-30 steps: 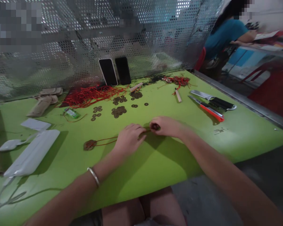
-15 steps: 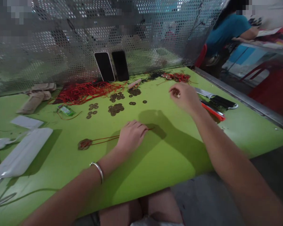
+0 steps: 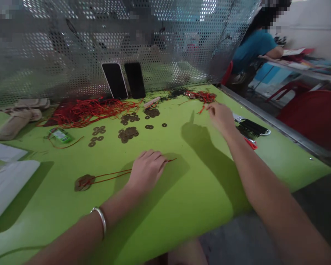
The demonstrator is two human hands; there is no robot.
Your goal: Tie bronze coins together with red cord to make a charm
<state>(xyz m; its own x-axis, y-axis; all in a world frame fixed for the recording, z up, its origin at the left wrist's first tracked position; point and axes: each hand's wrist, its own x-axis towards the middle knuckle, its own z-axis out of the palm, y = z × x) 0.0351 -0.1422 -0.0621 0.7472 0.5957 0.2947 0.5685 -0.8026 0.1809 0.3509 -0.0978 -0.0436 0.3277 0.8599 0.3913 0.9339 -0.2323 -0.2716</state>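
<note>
My left hand (image 3: 147, 169) rests on the green table (image 3: 182, 198) with its fingers curled over a red cord (image 3: 110, 175). The cord's tip pokes out past the fingertips, and its other end runs left to a small bundle of brown coins (image 3: 84, 181). My right hand (image 3: 222, 117) is stretched out to the far right of the table, fingers bent together near a loose red strand (image 3: 202, 109) and a tangle of red cords with coins (image 3: 200, 96). What those fingers pinch is hidden.
Loose brown coins (image 3: 128, 133) and a heap of red cords (image 3: 88, 110) lie mid-table. Two dark phones (image 3: 124, 80) lean on a perforated metal screen (image 3: 71, 44). A black comb (image 3: 252, 127), a knife and a red cutter lie right; white pieces left. A person in teal (image 3: 252, 46) sits beyond.
My right hand left the cord beside my left hand and moved away to the far right of the table. My left hand stayed on the cord. The view shifted slightly.
</note>
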